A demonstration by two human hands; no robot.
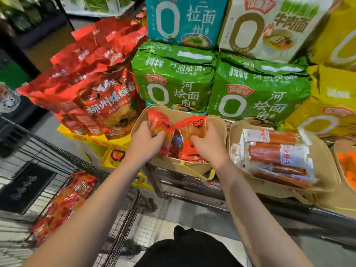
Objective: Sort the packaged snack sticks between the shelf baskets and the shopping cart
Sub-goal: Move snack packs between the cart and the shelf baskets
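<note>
**Both hands in the red-packet basket, one snack packet in each**

Landmark: the tan basket (219,130) at the shelf front, directly ahead of the person.

- Left hand (147,140): over the left half of the basket, fingers curled round a red snack packet (159,122) that stands raised above the pile. Judged lifted clear so it can be carried off without dragging its neighbours.
- Right hand (209,144): over the right half of the basket, fingers and thumb clamped on a second red packet (196,126), also tilted up out of the pile. The two hands are near each other but apart.
- Remaining packets (185,153): lying loose in the basket beneath both hands.
- Second basket (325,170): just right of the landmark, holding longer sticks in clear-and-white wrappers (275,151); kept separate by type, it appears.
- Shopping cart (123,214): below and left of the landmark, within reach of the left arm, with red packets (65,201) already lying in it.
- Behind the landmark: stacked green noodle bags (173,81); to its left, a leaning pile of red bags (92,87).

Whether the held packets are bound for cart or basket cannot be told.
</note>
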